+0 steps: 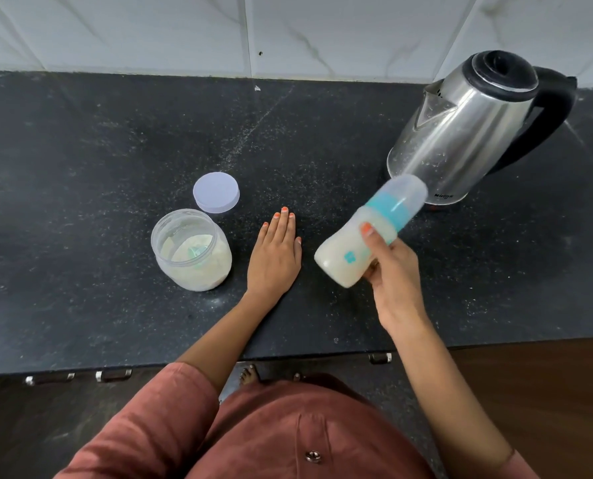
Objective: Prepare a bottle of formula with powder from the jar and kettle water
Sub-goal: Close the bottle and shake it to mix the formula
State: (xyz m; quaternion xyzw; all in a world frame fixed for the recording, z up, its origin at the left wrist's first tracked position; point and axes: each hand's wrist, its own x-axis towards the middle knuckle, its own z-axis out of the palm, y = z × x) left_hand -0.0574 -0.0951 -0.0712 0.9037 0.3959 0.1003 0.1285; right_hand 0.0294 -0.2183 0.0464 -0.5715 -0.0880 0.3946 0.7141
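Note:
My right hand (pixel 393 271) grips a baby bottle (pixel 347 255) filled with milky liquid, tilted up to the right above the counter. The bottle has a teal collar and a clear cap (pixel 407 191), and it looks blurred. My left hand (pixel 274 257) lies flat on the dark counter (pixel 81 167), fingers together, holding nothing. Just left of it stands the open clear jar (pixel 193 250) of pale powder with a teal scoop inside. The jar's lilac lid (pixel 216 192) lies on the counter behind it. The steel kettle (pixel 467 129) with black handle stands at the back right.
A white tiled wall (pixel 288 32) runs along the back of the counter. The counter's front edge (pixel 219 364) has drawer handles below it. My feet and a rust-coloured garment show beneath.

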